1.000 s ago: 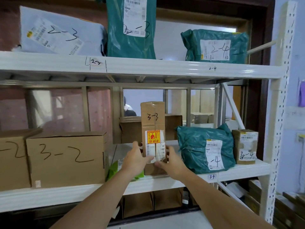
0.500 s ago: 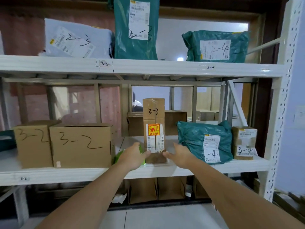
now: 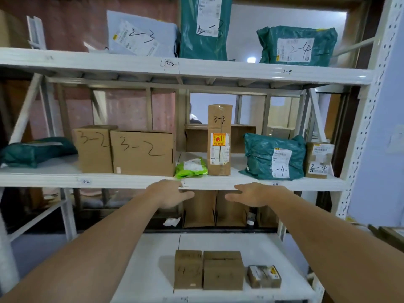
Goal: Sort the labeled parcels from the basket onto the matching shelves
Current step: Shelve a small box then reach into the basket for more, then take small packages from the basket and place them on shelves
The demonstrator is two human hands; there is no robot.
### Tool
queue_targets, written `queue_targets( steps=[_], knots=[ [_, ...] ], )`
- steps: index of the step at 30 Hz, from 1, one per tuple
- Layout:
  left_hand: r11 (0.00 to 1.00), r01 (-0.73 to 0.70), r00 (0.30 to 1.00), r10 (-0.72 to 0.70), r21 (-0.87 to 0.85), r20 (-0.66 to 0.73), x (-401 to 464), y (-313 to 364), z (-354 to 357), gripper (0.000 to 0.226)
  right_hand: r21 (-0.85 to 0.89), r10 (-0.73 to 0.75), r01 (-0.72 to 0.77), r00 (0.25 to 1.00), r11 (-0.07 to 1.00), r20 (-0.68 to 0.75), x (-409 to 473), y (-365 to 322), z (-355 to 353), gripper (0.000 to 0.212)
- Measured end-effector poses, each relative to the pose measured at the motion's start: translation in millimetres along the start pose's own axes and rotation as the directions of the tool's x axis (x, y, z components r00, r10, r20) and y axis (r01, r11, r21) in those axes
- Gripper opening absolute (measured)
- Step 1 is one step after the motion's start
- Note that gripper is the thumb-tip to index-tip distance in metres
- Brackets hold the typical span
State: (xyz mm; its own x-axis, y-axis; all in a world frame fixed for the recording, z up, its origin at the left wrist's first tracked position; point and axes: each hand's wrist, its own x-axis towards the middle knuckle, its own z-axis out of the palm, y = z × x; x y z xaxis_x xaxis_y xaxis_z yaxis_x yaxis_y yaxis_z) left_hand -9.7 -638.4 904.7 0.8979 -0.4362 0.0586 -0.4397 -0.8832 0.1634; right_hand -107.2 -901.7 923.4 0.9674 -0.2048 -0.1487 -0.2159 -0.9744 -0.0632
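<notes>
A tall narrow cardboard parcel marked 3-3 [image 3: 219, 141] stands upright on the middle white shelf [image 3: 131, 181], with a small lime-green packet [image 3: 191, 168] lying at its left. My left hand [image 3: 169, 193] and my right hand [image 3: 253, 194] hover empty in front of that shelf's edge, below the parcel, fingers relaxed and pointing toward each other. Neither hand touches anything.
Two boxes marked 3-2 [image 3: 143, 153] stand left of the parcel; a green bag [image 3: 274, 157] and a small box marked 3-4 [image 3: 319, 159] sit to its right. Bags marked 2-3 [image 3: 204, 27] and 2-4 [image 3: 296, 45] fill the upper shelf. Small boxes [image 3: 223, 270] rest on the lower shelf.
Both hands let go of the 3-3 parcel and drew back and down from it. The parcel stays standing on the shelf. The view has pulled back, showing the lower shelf.
</notes>
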Motion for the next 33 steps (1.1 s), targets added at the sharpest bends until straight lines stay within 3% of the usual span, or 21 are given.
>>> queue_targets(
  steps=[8,15,20,26,29,33],
  knots=[
    [0.995,0.093,0.980,-0.097,0.031,0.172,-109.5,-86.5,30.9,0.102,0.105,-0.069,0.059,0.993,0.993,0.098,-41.3,-124.9,64.3,0.100],
    [0.957,0.290,0.912,-0.280,0.013,0.299,-231.5,-211.0,83.6,0.091,0.114,-0.239,0.218,0.941,0.969,0.238,-69.0,-265.3,171.4,0.091],
    [0.873,0.487,0.769,-0.445,0.030,0.458,-318.1,-296.2,145.6,0.099,0.076,-0.379,0.382,0.834,0.921,0.401,-91.2,-342.4,257.3,0.091],
    [0.712,0.700,0.566,-0.602,0.058,0.564,-424.8,-326.2,215.8,0.096,0.110,-0.479,0.520,0.657,0.847,0.582,-128.6,-384.0,359.1,0.087],
    [0.664,0.747,0.520,-0.619,0.038,0.588,-461.8,-329.0,254.2,0.087,0.136,-0.506,0.557,0.590,0.819,0.629,-134.8,-389.7,411.5,0.100],
    [0.632,0.775,0.488,-0.610,0.011,0.624,-480.9,-318.4,282.9,0.100,0.120,-0.493,0.591,0.525,0.798,0.694,-135.9,-393.3,442.0,0.109]
  ],
)
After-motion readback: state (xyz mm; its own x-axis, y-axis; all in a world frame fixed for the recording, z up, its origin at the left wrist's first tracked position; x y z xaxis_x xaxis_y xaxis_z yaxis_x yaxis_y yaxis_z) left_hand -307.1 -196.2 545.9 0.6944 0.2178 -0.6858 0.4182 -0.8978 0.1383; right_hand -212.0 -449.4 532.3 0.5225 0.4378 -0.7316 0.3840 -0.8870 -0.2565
